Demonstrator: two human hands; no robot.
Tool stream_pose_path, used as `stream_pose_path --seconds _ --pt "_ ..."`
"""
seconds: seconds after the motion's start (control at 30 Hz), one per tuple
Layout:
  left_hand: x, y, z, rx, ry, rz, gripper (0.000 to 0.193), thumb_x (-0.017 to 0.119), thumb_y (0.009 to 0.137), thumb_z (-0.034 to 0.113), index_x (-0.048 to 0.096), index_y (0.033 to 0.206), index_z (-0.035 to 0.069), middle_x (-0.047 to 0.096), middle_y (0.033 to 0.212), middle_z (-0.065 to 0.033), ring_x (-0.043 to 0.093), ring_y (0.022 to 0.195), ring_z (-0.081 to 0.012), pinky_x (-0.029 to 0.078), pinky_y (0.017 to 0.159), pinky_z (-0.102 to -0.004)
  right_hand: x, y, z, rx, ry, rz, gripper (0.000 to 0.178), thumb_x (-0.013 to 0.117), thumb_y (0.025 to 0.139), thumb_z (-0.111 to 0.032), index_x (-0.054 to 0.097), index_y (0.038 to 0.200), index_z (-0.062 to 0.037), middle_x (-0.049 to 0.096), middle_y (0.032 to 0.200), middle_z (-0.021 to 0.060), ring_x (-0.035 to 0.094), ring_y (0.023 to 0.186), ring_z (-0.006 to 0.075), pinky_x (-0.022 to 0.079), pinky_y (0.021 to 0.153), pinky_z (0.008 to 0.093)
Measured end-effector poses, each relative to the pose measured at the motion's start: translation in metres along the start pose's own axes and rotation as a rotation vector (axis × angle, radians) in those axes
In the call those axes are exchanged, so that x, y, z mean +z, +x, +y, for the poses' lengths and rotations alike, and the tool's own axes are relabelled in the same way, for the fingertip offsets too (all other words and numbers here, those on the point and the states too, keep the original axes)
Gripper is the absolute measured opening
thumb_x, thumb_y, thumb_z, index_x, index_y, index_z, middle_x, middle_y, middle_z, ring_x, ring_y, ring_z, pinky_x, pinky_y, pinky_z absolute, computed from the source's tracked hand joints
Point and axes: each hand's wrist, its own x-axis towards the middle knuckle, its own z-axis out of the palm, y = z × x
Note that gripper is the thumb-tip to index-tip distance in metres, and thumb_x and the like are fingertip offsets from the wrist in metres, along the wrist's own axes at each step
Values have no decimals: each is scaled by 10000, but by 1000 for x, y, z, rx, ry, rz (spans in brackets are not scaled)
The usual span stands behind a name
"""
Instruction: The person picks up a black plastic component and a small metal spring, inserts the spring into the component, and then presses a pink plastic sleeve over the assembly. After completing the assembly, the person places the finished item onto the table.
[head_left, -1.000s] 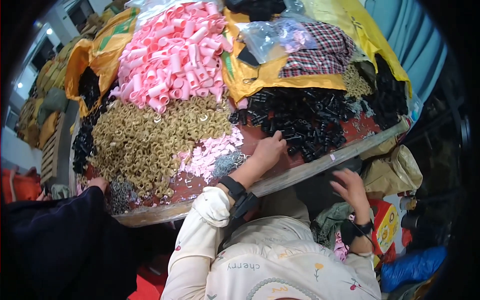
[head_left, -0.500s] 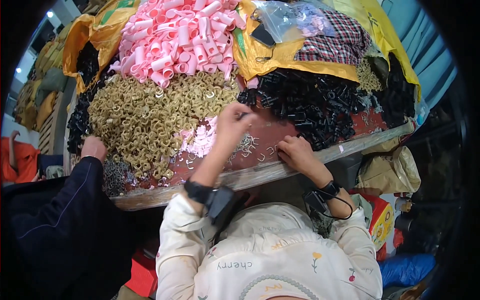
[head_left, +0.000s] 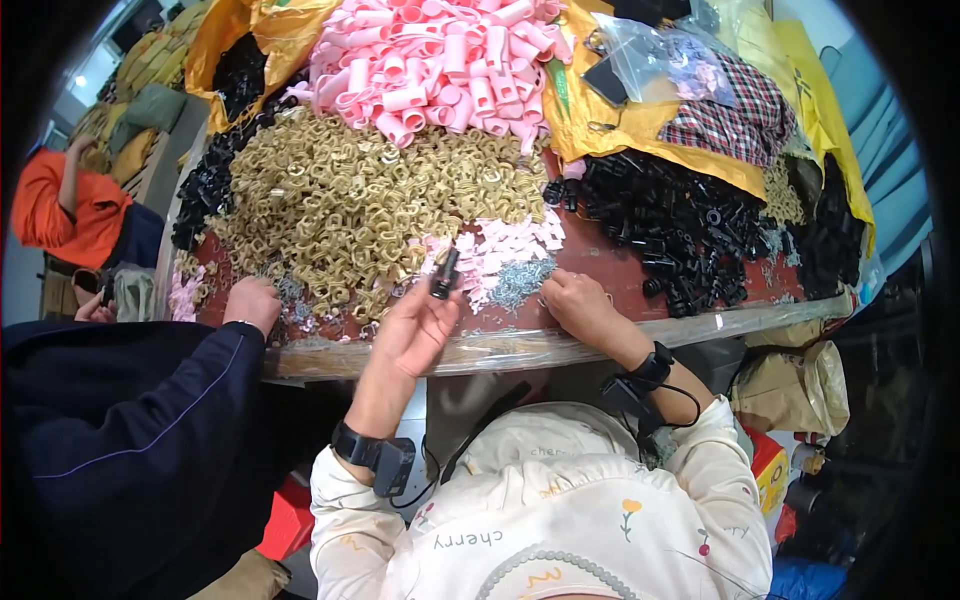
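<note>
My left hand (head_left: 424,322) is turned palm up over the table's near edge. It holds a small black plastic part (head_left: 446,272) upright between thumb and fingers. My right hand (head_left: 584,306) rests on the red tabletop with its fingers curled together; anything inside them is hidden. Just left of it lies a heap of small silvery metal pieces (head_left: 522,283). Flat light-pink pieces (head_left: 510,242) are spread behind that heap. A large mound of tan ring-shaped parts (head_left: 370,195) lies beyond my left hand, and black plastic parts (head_left: 670,220) are piled to the right.
Pink tubular parts (head_left: 430,70) are heaped at the back. A yellow sack (head_left: 620,140) with checked cloth (head_left: 735,105) lies back right. At left, a co-worker's hand (head_left: 252,302) rests by the table edge (head_left: 500,350); a person in orange (head_left: 75,205) sits farther off.
My left hand has drawn back toward me from the black pile and turned palm up, with a black part now showing. The whole view has shifted; my right hand stays near the table edge.
</note>
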Motion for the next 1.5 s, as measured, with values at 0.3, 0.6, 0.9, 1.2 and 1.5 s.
stream_pose_path --seconds 0.3,0.6,0.9,1.2,1.5 --pt "30 19 -48 36 588 35 277 534 785 26 472 1051 -16 563 924 -136 568 744 -181 504 667 -246 -8 9 7 187 415 -44 75 501 760 -88 493 745 -15 488 657 70 515 611 189 430 547 314" --pt "48 35 -64 694 1663 -17 133 650 711 103 581 794 25 567 702 -56 528 664 -112 418 588 -242 -30 18 -1 661 1783 -336 72 498 825 -129 517 850 -65 482 664 -31 426 551 47 387 505 198" --pt "43 44 -54 852 1600 74 136 647 725 122 581 794 25 559 663 -60 510 604 -109 407 547 -250 -21 33 -5 522 2094 -353 104 487 842 -130 519 897 -48 511 711 0 470 577 70 417 533 206" --pt "36 46 -51 845 1594 272 188 628 744 201 574 766 22 522 576 -70 466 516 -112 392 485 -277 -7 41 -29 557 1799 -46 101 456 851 -98 522 881 -27 535 762 26 507 631 103 430 554 223" --pt "27 50 -48 524 1231 181 226 637 751 220 594 766 -1 508 573 20 425 493 -55 346 445 -226 -4 39 -19 27 644 256 83 485 822 -104 526 794 -37 492 627 -3 437 508 64 365 466 198"
